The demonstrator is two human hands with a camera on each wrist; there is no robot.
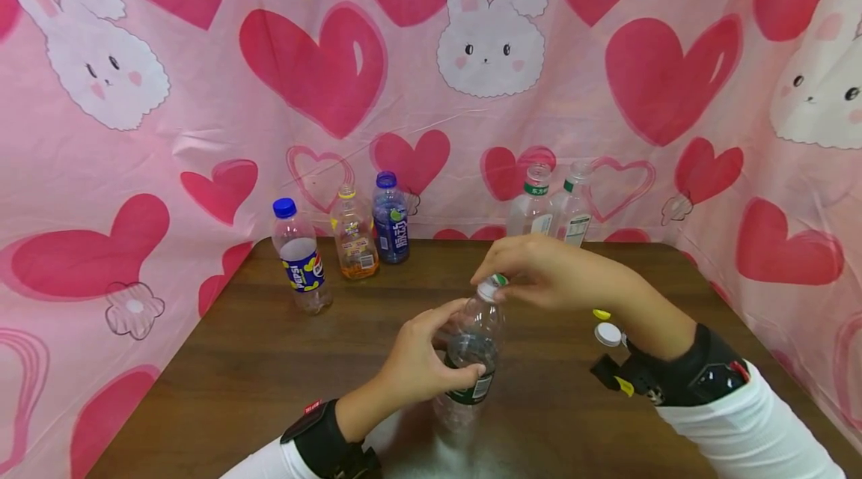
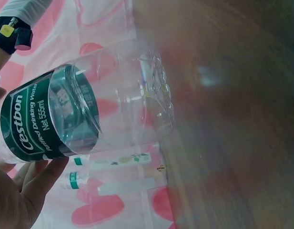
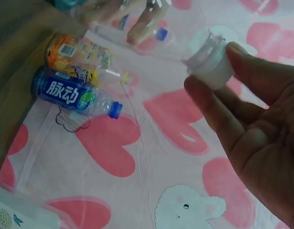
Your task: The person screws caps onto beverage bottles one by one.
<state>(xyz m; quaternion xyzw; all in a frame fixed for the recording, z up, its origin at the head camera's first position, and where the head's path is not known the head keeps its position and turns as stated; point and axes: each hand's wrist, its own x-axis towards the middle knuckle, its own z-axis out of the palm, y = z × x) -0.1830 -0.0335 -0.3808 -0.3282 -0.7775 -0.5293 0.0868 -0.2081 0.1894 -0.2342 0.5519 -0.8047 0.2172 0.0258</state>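
A clear Cestbon water bottle (image 1: 474,340) with a dark green label stands slightly tilted near the middle of the table. My left hand (image 1: 427,355) grips it around the label, thumb across the front; in the left wrist view the bottle's (image 2: 123,95) ridged base shows. My right hand (image 1: 548,273) pinches the white bottle cap (image 1: 489,289) at the bottle's mouth between thumb and fingers. The right wrist view shows this cap (image 3: 213,64) close up, but I cannot tell how tightly it sits on the neck.
A Pepsi bottle (image 1: 303,266), a bottle with some orange liquid (image 1: 357,243) and a blue-labelled bottle (image 1: 391,224) stand back left. Two clear bottles (image 1: 532,213) with green neck bands stand behind my right hand. A white cap (image 1: 608,334) and a yellow cap (image 1: 601,313) lie near my right wrist.
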